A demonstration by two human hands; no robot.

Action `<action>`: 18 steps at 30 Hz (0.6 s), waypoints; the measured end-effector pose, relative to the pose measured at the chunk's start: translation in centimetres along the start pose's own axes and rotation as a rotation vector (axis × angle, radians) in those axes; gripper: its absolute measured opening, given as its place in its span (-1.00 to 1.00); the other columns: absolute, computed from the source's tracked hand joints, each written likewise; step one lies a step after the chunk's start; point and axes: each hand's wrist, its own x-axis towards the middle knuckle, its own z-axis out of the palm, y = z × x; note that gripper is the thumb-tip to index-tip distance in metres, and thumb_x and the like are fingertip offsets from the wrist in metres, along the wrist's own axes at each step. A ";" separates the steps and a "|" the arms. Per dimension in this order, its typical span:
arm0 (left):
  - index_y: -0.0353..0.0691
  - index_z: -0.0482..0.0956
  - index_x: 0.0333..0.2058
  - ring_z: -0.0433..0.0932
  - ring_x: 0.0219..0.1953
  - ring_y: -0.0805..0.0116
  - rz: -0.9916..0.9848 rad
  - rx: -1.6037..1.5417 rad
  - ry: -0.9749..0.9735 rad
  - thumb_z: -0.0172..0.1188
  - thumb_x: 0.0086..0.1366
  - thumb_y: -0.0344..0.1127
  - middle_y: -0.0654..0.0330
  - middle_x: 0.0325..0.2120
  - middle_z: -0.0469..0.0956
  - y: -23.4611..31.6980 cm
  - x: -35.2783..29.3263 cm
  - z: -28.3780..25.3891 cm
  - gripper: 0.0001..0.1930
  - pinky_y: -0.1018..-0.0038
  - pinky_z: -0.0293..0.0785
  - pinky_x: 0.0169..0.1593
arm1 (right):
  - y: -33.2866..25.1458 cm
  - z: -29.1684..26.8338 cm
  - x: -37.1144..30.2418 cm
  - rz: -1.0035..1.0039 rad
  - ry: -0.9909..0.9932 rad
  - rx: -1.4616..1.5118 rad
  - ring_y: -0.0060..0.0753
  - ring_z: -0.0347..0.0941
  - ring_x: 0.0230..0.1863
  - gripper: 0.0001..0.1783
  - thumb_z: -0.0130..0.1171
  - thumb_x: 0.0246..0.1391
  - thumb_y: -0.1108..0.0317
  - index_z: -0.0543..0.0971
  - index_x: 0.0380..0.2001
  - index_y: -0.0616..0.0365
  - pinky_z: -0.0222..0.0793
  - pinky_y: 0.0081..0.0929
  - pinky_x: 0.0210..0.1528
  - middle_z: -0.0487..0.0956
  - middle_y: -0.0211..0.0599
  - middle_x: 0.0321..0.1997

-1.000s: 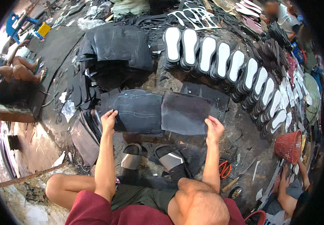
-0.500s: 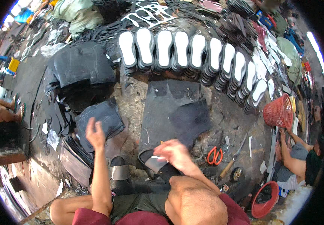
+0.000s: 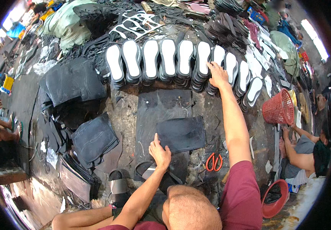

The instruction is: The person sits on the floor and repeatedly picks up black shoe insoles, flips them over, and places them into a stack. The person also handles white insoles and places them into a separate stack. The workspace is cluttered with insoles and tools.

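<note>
A dark flat sheet (image 3: 182, 134) lies on a larger black mat (image 3: 145, 111) in front of me. My left hand (image 3: 160, 154) is at the sheet's lower left corner, index finger stretched forward and thumb apart, holding nothing I can see. Stretched far out, my right hand (image 3: 218, 75) is over the curved row of shoe-sole stacks. Its index finger reaches to a white-topped sole (image 3: 203, 57), and no sole is lifted in it. Part of the neighbouring stack is hidden under this hand.
Orange-handled scissors (image 3: 214, 162) lie right of the mat. Folded black sheets (image 3: 94, 140) and a bigger dark pile (image 3: 73, 82) are on the left. A red basket (image 3: 278, 107) stands at the right, near another person (image 3: 301, 157). White cut-out scraps (image 3: 136, 25) lie behind the stacks.
My right hand has gone from near my knee out to the sole stacks. My left hand has moved right, from the folded sheets to the sheet on the mat. The view has shifted.
</note>
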 end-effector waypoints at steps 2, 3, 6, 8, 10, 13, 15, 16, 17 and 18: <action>-0.15 0.29 0.34 0.45 -0.17 0.19 -0.078 -0.264 0.081 0.28 0.01 -0.61 0.14 -0.21 0.39 -0.9 1.2 -0.2 -0.16 0.24 0.41 0.06 | -0.1 -0.5 0.9 -0.072 0.029 0.073 -0.13 0.37 0.32 -0.18 0.43 -0.14 0.36 0.43 0.27 -0.23 0.44 0.02 0.18 0.36 -0.42 0.38; -0.15 0.43 0.24 0.46 -0.24 0.21 -0.059 -0.334 0.089 0.24 0.00 -0.66 0.11 -0.20 0.43 -1.8 2.2 -0.7 -0.26 0.36 0.48 -0.07 | -0.2 -0.7 1.5 -0.089 0.032 0.080 -0.13 0.41 0.27 -0.24 0.40 -0.12 0.34 0.46 0.24 -0.22 0.47 0.01 0.13 0.38 -0.43 0.35; -0.18 0.49 0.19 0.47 -0.19 0.15 0.040 -0.141 0.119 0.26 0.05 -0.60 0.04 -0.15 0.46 -4.6 4.6 -3.6 -0.35 0.32 0.48 -0.01 | 1.6 -0.5 0.9 -0.054 0.074 0.094 -0.11 0.50 0.16 -0.41 0.36 -0.11 0.27 0.55 0.10 -0.15 0.53 0.00 0.03 0.41 -0.43 0.30; -0.19 0.47 0.21 0.46 0.04 0.03 0.044 -0.005 0.107 0.30 0.10 -0.52 -0.08 0.03 0.44 -6.4 5.9 -6.3 -0.37 0.26 0.41 0.16 | 0.5 0.0 0.8 -0.002 0.123 0.060 -0.09 0.49 0.14 -0.43 0.34 -0.13 0.24 0.55 0.06 -0.12 0.51 0.03 -0.03 0.40 -0.41 0.30; -0.19 0.46 0.22 0.26 0.34 -0.12 0.098 0.159 0.197 0.35 0.16 -0.39 -0.21 0.26 0.30 -5.8 6.9 -7.6 -0.39 0.11 0.20 0.37 | -1.9 -0.2 -0.1 0.010 0.138 -0.091 -0.08 0.40 0.22 -0.27 0.46 -0.19 0.18 0.45 0.13 -0.13 0.43 0.08 0.06 0.37 -0.36 0.31; -0.17 0.49 0.20 0.27 0.31 -0.12 0.369 0.123 0.261 0.38 0.17 -0.35 -0.15 0.24 0.35 0.6 8.7 -7.6 -0.41 0.11 0.17 0.38 | -1.0 0.0 -0.5 -0.077 0.210 -0.149 -0.13 0.34 0.32 -0.09 0.53 -0.20 0.20 0.36 0.28 -0.24 0.37 0.05 0.13 0.34 -0.30 0.37; -0.14 0.55 0.13 0.36 0.27 -0.06 0.454 0.005 0.141 0.36 0.20 -0.35 -0.03 0.21 0.43 4.4 10.6 -5.9 -0.51 0.14 0.25 0.34 | 0.2 0.3 0.3 -0.335 0.372 -0.150 -0.16 0.36 0.31 -0.07 0.50 -0.16 0.27 0.34 0.33 -0.30 0.37 0.01 0.12 0.38 -0.29 0.35; -0.15 0.57 0.11 0.39 0.25 -0.03 0.536 -0.023 0.086 0.34 0.20 -0.35 0.00 0.19 0.47 6.9 11.4 -4.3 -0.54 0.16 0.30 0.32 | 1.5 0.7 1.0 -0.413 0.326 -0.125 -0.17 0.48 0.18 -0.20 0.38 -0.05 0.32 0.38 0.31 -0.31 0.43 -0.07 0.09 0.49 -0.29 0.21; -0.16 0.58 0.09 0.39 0.26 -0.04 0.613 -0.036 0.015 0.34 0.20 -0.36 -0.01 0.19 0.47 9.0 12.7 -3.0 -0.56 0.17 0.32 0.32 | 2.0 0.9 1.9 -0.497 0.283 -0.089 -0.18 0.59 0.04 -0.31 0.25 0.06 0.37 0.41 0.29 -0.31 0.48 -0.14 0.05 0.60 -0.28 0.07; -0.16 0.56 0.11 0.39 0.26 -0.06 0.685 -0.056 -0.018 0.34 0.19 -0.37 -0.02 0.20 0.46 10.5 14.4 -1.8 -0.53 0.17 0.31 0.33 | 1.1 0.3 2.5 -0.503 0.215 -0.095 -0.20 0.62 -0.03 -0.32 0.26 0.06 0.35 0.42 0.29 -0.29 0.53 -0.19 -0.04 0.61 -0.27 0.03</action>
